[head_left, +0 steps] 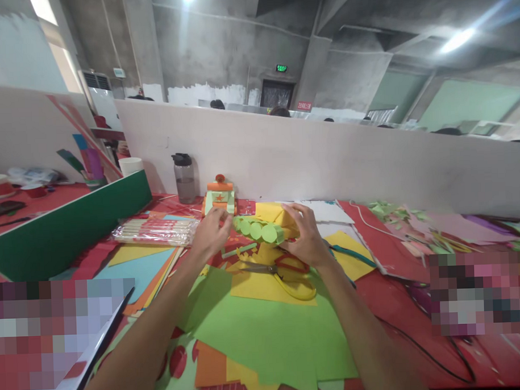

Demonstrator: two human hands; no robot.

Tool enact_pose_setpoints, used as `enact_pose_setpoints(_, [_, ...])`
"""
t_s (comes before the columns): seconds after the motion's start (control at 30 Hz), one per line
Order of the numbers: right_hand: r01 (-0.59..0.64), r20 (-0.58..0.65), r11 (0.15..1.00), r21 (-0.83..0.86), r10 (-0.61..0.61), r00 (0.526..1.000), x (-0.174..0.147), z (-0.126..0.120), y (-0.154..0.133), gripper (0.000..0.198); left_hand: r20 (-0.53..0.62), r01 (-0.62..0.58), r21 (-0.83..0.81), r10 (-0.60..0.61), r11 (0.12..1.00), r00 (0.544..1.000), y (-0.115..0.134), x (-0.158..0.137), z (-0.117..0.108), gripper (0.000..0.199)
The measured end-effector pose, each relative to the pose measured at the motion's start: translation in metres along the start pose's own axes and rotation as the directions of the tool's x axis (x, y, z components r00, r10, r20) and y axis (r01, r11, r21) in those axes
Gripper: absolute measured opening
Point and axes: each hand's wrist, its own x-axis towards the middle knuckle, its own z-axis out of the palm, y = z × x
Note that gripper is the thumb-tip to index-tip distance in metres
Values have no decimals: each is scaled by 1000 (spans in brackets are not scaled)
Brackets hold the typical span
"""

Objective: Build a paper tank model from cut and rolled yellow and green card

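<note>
Steadying the green-and-yellow paper model [269, 233] between my hands, right hand [307, 234] gripping its yellow part and left hand [211, 233] pinching its green end, I should press lightly, avoiding dents and the scissors [271, 269] lying nearer me.

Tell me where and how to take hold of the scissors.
Take the scissors by the yellow handle loop, probably with the right hand from the near right: that loop is their part nearest the camera, and the blades point left, away from the approach.
</note>
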Motion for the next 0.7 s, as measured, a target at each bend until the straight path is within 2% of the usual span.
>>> enact_pose_setpoints(0.1, [-45,-40,993,107,50,998,-1,-2,6,83,11,83,-284,-83,955,996,-3,4,-3,25])
enact_pose_setpoints(0.2, [-111,-37,959,261,125,992,-4,-2,14,84,155,184,-531,-118,827,981,-4,5,-3,29])
enact_pose_setpoints(0.27, [-166,-4,910,381,182,983,-6,0,19,85,244,219,-604,-83,766,966,-2,4,-3,36])
enact_pose_setpoints(0.33, [-203,17,849,488,223,975,-9,3,23,87,288,210,-631,-26,747,957,1,1,-4,41])
enact_pose_setpoints(0.47, [-220,21,745,630,268,963,-11,8,29,90,309,142,-612,69,778,949,9,-2,-7,43])
enact_pose_setpoints(0.7, [-234,27,673,702,303,953,-11,11,30,90,315,115,-557,81,822,946,12,-2,-6,44])
